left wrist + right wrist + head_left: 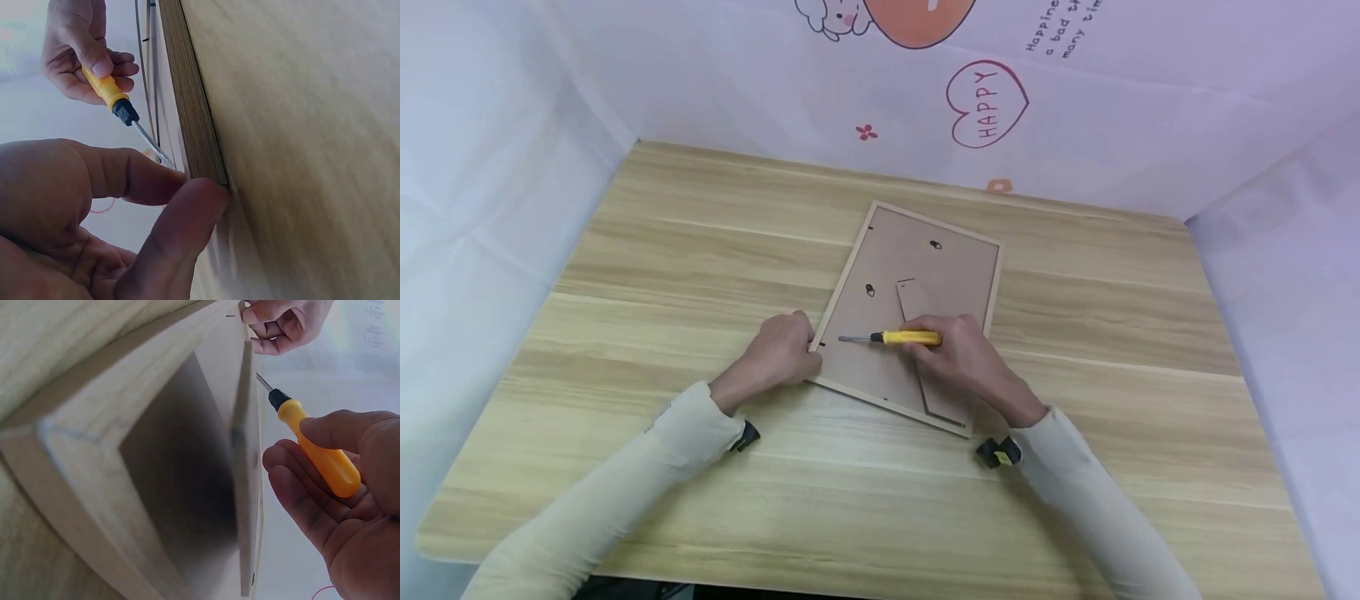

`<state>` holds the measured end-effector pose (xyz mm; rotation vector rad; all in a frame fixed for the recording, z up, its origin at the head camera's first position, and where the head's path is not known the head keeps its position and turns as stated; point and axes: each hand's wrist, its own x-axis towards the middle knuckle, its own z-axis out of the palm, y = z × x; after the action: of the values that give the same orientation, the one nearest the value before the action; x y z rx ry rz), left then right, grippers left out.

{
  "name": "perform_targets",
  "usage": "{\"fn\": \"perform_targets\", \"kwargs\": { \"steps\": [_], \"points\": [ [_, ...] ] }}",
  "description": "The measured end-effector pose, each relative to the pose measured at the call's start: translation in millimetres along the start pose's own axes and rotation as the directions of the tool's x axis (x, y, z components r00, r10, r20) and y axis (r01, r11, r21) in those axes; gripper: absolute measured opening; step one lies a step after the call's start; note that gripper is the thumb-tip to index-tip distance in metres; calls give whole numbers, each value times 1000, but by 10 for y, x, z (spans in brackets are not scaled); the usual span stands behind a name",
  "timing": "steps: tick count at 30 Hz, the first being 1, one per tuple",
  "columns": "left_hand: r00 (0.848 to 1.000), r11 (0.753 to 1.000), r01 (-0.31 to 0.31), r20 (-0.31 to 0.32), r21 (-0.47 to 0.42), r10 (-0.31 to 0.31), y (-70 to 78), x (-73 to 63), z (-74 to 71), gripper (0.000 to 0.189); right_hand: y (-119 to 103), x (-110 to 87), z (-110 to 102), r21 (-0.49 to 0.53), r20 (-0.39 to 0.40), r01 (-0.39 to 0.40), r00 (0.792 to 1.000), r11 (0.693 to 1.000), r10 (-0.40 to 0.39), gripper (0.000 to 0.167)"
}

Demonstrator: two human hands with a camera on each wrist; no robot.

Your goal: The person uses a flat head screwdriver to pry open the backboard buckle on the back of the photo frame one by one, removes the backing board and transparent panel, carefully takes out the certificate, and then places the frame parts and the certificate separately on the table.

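A picture frame [895, 237] lies back side up on the table, turned at an angle. My left hand [781, 350] pinches its near left corner, thumb and forefinger on the wooden edge [194, 106] in the left wrist view. In my right hand [966, 354] is a yellow screwdriver [910, 337], gripped by the handle. Its metal shaft points left over the backing board, the tip a short way from a small dark tab [822, 344] at the frame's left edge. The support leg [245, 456] stands slightly out from the board, partly under my right hand in the head view.
Two dark hanging hooks, one of them a hook [936, 245] toward the far side, sit on the backing board. Wood-grained table [700, 250] surrounds the frame. A white printed cloth [737, 75] hangs behind the table, with white cloth at both sides.
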<state>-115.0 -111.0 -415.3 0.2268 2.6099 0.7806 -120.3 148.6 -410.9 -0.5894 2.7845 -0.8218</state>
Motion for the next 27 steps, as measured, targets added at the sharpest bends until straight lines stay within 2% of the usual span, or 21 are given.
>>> {"fn": "perform_targets", "kwargs": {
  "steps": [2,3,5,8,9,11,13,17,21,27],
  "points": [
    [1000,1000,12,16,19,-13,22,-7,4,11,2,1,-5,0,-3,2,1000,1000,-2,24],
    [999,999,17,32,30,-18,34,-7,0,10,2,1,-9,-2,-4,1,1000,1000,-1,24],
    [997,998,20,78,63,-25,55,7,-23,20,4,2,-14,-7,-3,-1,1000,1000,1,25],
    [990,995,-3,139,99,-11,71,73,-113,13,2,1,-14,-13,0,-3,1000,1000,3,25],
    [989,995,-14,147,103,-1,78,111,-154,17,0,0,-12,-12,2,-5,1000,1000,5,25],
    [991,994,-31,130,107,17,90,218,-229,32,-2,-3,-6,-13,6,-11,1000,1000,11,26],
    [996,991,-44,78,124,34,105,362,-284,44,-1,-8,-3,-16,11,-19,1000,1000,19,26],
    [999,987,-20,-29,158,25,151,684,-317,41,9,-20,7,-23,14,-26,1000,999,26,25],
    [999,982,17,-43,187,-9,209,911,-290,36,7,-24,15,-27,18,-20,1000,999,21,25],
    [998,982,45,-58,182,-35,284,1063,-254,32,5,-11,12,-22,13,-7,1000,1000,8,25]
  ]
}}
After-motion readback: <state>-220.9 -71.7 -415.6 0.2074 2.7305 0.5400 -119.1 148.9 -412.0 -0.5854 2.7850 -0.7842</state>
